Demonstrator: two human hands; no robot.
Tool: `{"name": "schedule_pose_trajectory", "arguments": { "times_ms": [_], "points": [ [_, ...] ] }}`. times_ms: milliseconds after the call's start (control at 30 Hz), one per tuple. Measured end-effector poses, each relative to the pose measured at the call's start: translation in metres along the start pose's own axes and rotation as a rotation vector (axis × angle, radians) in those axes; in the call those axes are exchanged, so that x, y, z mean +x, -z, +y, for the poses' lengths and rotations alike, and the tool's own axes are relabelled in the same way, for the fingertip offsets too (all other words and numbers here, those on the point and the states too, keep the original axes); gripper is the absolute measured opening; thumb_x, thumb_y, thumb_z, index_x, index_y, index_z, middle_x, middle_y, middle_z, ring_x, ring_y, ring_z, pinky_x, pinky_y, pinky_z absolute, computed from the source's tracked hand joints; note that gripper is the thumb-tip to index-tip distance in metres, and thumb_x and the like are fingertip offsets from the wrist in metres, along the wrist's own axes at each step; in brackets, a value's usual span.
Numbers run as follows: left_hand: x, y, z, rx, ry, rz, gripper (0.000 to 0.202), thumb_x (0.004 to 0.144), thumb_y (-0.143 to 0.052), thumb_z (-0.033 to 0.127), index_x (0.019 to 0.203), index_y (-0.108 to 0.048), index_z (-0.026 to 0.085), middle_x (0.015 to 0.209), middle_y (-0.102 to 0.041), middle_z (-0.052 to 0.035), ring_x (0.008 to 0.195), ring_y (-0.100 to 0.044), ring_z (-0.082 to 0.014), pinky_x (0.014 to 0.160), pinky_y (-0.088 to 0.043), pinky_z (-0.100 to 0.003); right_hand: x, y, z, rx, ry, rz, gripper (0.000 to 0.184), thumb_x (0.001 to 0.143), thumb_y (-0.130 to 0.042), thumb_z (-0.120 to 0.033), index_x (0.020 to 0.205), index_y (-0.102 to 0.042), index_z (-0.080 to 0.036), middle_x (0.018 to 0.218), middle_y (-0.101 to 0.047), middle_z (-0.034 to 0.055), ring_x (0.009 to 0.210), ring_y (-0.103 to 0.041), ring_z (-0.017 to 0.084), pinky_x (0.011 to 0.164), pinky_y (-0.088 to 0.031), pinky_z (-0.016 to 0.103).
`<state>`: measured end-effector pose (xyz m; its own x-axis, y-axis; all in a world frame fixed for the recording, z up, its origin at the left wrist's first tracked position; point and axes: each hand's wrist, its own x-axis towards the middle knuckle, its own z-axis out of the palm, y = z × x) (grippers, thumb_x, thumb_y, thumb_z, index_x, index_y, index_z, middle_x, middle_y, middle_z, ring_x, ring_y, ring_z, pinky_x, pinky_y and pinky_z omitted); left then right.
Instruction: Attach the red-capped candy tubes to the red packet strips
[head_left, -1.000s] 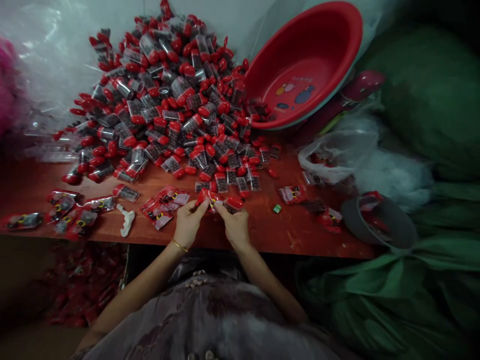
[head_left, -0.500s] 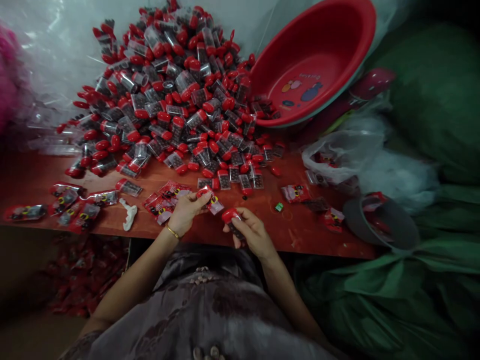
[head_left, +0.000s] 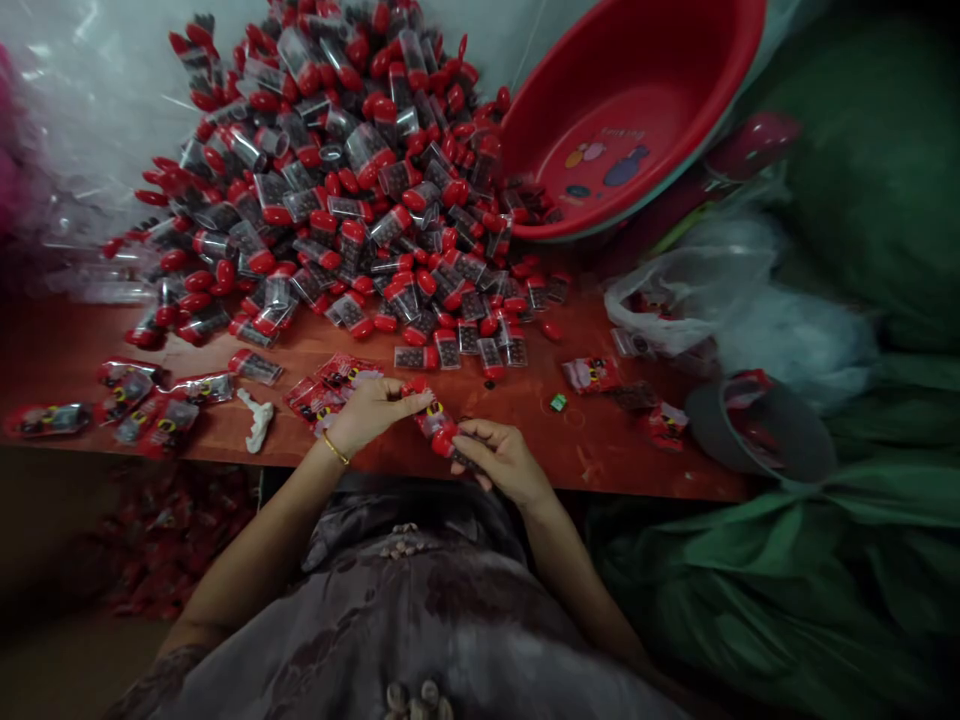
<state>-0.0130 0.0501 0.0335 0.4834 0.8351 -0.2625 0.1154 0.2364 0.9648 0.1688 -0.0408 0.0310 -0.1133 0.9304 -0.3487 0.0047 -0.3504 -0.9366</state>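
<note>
My left hand [head_left: 373, 415] pinches a small red printed plastic packet [head_left: 431, 412] by its upper end. Between the fingers of my right hand [head_left: 506, 458] is a clear tube with a red cap [head_left: 444, 440] and dark contents. The red cap meets the lower end of the packet; whether it is inside the opening I cannot tell. Just left of my left hand lie several flat red packets [head_left: 341, 372]. Beyond both hands rises a large heap of red-capped tubes [head_left: 352, 240].
A red basin [head_left: 637, 110] tilts behind the heap's right side. At right are a clear plastic bag [head_left: 675, 290] and a grey round container [head_left: 720, 430]. Filled packets [head_left: 169, 425] and a crumpled white scrap [head_left: 257, 420] lie left. Red packets [head_left: 176, 540] are piled below the table edge.
My hands have come together. The red cap of the tube in my right hand now meets the packet, where before there was a gap. The view has shifted slightly.
</note>
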Motion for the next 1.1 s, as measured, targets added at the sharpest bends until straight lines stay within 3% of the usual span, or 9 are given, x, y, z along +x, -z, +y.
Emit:
{"name": "schedule_pose_trajectory", "arguments": {
  "times_ms": [200,333,433,600,667,833,967,1100],
  "points": [
    [0.000,-0.013,-0.005,-0.123,-0.064,-0.043,0.032,0.067,-0.071,0.045,0.066,-0.066,0.013,0.062,-0.063,0.0000,0.058,-0.052,-0.0107,0.060,-0.040,-0.024,0.008,-0.005,0.008,0.089,0.034,0.022,0.032,0.073,-0.066,-0.046,0.079,-0.055,-0.017,0.059,-0.065,-0.0020,0.031,-0.036,0.001,0.033,-0.022,0.016],
    [-0.004,-0.029,-0.013,-0.260,-0.009,0.066,0.034,0.060,-0.077,0.044,0.067,-0.062,0.013,0.059,-0.062,0.0013,0.055,-0.053,-0.0101,0.058,-0.041,-0.023,0.014,-0.009,0.012,0.126,0.044,0.057,0.033,0.070,-0.068,-0.047,0.077,-0.053,-0.018,0.059,-0.066,-0.0016,0.031,-0.036,0.002,0.033,-0.022,0.017],
    [-0.007,-0.036,-0.016,-0.312,0.034,0.176,0.035,0.053,-0.080,0.042,0.065,-0.064,0.013,0.060,-0.064,0.0006,0.056,-0.054,-0.0106,0.059,-0.043,-0.024,0.018,-0.013,0.015,0.158,0.072,0.153,0.032,0.071,-0.068,-0.046,0.080,-0.055,-0.018,0.058,-0.065,-0.0016,0.033,-0.038,0.003,0.033,-0.023,0.017],
    [-0.010,-0.045,-0.017,-0.404,0.090,0.253,0.036,0.048,-0.082,0.040,0.066,-0.067,0.013,0.061,-0.065,0.0009,0.057,-0.055,-0.0110,0.060,-0.044,-0.024,0.021,-0.021,0.017,0.121,0.139,0.309,0.030,0.073,-0.067,-0.044,0.080,-0.057,-0.018,0.057,-0.063,-0.0023,0.036,-0.039,0.004,0.034,-0.026,0.017],
    [-0.010,-0.046,-0.017,-0.452,0.100,0.263,0.036,0.048,-0.083,0.039,0.068,-0.068,0.014,0.062,-0.065,0.0011,0.055,-0.054,-0.0103,0.058,-0.043,-0.024,0.022,-0.021,0.017,0.129,0.145,0.300,0.030,0.075,-0.065,-0.046,0.081,-0.055,-0.018,0.059,-0.063,-0.0030,0.035,-0.038,0.003,0.034,-0.028,0.016],
    [-0.005,-0.042,-0.015,-0.518,0.095,0.289,0.033,0.050,-0.083,0.036,0.064,-0.065,0.013,0.056,-0.060,0.0018,0.050,-0.050,-0.0075,0.052,-0.040,-0.022,0.023,-0.018,0.022,0.273,0.126,0.121,0.031,0.078,-0.060,-0.048,0.089,-0.050,-0.021,0.069,-0.064,-0.0041,0.039,-0.049,0.005,0.037,-0.038,0.016],
    [-0.006,-0.046,-0.020,-0.467,0.077,0.244,0.035,0.057,-0.079,0.042,0.056,-0.059,0.013,0.046,-0.050,0.0045,0.040,-0.041,-0.0052,0.042,-0.034,-0.022,0.023,-0.025,0.026,0.277,0.200,0.215,0.024,0.084,-0.055,-0.044,0.087,-0.051,-0.021,0.062,-0.058,-0.0075,0.035,-0.045,0.004,0.038,-0.043,0.017],
    [-0.007,-0.050,-0.024,-0.485,0.051,0.226,0.035,0.060,-0.077,0.044,0.061,-0.062,0.012,0.051,-0.057,0.0021,0.044,-0.048,-0.0075,0.044,-0.039,-0.022,0.022,-0.031,0.023,0.164,0.261,0.332,0.024,0.085,-0.053,-0.045,0.089,-0.049,-0.021,0.061,-0.055,-0.0083,0.036,-0.045,0.004,0.037,-0.040,0.017]
  ]
}}
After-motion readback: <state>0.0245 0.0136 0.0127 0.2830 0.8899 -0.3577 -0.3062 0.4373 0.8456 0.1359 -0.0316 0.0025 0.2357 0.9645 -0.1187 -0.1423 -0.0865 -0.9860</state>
